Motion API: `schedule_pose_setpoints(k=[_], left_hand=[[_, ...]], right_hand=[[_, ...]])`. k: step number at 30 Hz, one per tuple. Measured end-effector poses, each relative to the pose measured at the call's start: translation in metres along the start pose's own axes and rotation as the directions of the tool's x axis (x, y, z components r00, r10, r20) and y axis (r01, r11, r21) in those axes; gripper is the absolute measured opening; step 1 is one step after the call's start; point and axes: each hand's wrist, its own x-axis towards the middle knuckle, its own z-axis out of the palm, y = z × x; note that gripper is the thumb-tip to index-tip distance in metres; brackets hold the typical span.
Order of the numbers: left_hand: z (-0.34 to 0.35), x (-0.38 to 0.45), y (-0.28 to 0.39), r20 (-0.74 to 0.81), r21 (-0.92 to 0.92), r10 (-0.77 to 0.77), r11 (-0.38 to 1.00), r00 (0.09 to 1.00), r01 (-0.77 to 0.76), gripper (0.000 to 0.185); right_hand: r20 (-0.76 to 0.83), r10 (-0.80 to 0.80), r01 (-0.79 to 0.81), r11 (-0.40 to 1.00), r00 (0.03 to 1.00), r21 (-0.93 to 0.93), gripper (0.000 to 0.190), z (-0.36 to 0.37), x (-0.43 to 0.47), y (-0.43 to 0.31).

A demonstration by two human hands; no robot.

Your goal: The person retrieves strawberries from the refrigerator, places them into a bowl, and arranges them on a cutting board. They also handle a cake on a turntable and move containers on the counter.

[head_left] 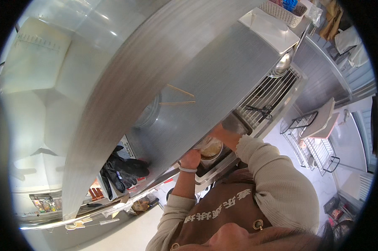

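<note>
My left hand (190, 159), with a pale band at the wrist, is at the near left side of a round pot (221, 153). Light brown contents (211, 150) show inside it. My right hand (221, 133) reaches across the pot's far side. Crumpled clear plastic (204, 143) lies between the two hands, over part of the pot. The edge of a steel shelf (207, 78) hides the fingertips of both hands, so their grip is not visible. The pot sits in a dark recess of a steel counter, with a metal lid or pan (234, 124) just beyond.
Black scissors (261, 110) lie on a wire grate (270, 94) at right, with a steel bowl (283, 66) behind. Two thin wooden sticks (179, 103) and a round clear container (148, 113) are on the shelf. Black gloves (123, 169) lie left. A dish rack (317, 157) stands far right.
</note>
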Motion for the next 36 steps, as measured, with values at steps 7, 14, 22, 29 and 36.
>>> schedule_pose_setpoints(k=[7, 14, 22, 29, 36], left_hand=[[0.033, -0.024, 0.004, 0.046, -0.072, -0.046, 0.996, 0.998, 0.049, 0.038], [0.03, -0.028, 0.003, 0.002, -0.088, -0.034, 0.996, 0.999, 0.034, 0.037], [0.021, -0.025, 0.004, -0.038, -0.017, 0.015, 1.0, 0.999, -0.016, 0.037], [-0.015, -0.02, 0.011, -0.582, 0.274, -0.135, 0.896, 0.802, 0.35, 0.053], [-0.044, 0.037, -0.016, -0.238, 0.208, -0.336, 0.899, 0.911, 0.386, 0.046]], right_hand=[[0.017, -0.067, 0.069, 0.971, 0.998, -0.228, 0.053, -0.024, 0.01, -0.066], [0.099, -0.146, 0.175, 0.874, 0.984, -0.453, 0.056, -0.024, 0.001, -0.075], [0.415, -0.146, 0.38, 0.732, 0.898, -0.566, 0.055, -0.052, -0.103, -0.025], [0.181, -0.283, 0.334, 0.838, 0.942, -0.432, 0.032, -0.026, -0.101, -0.031], [0.384, -0.481, 0.568, 0.809, 0.788, -0.152, 0.031, -0.036, -0.158, -0.029]])
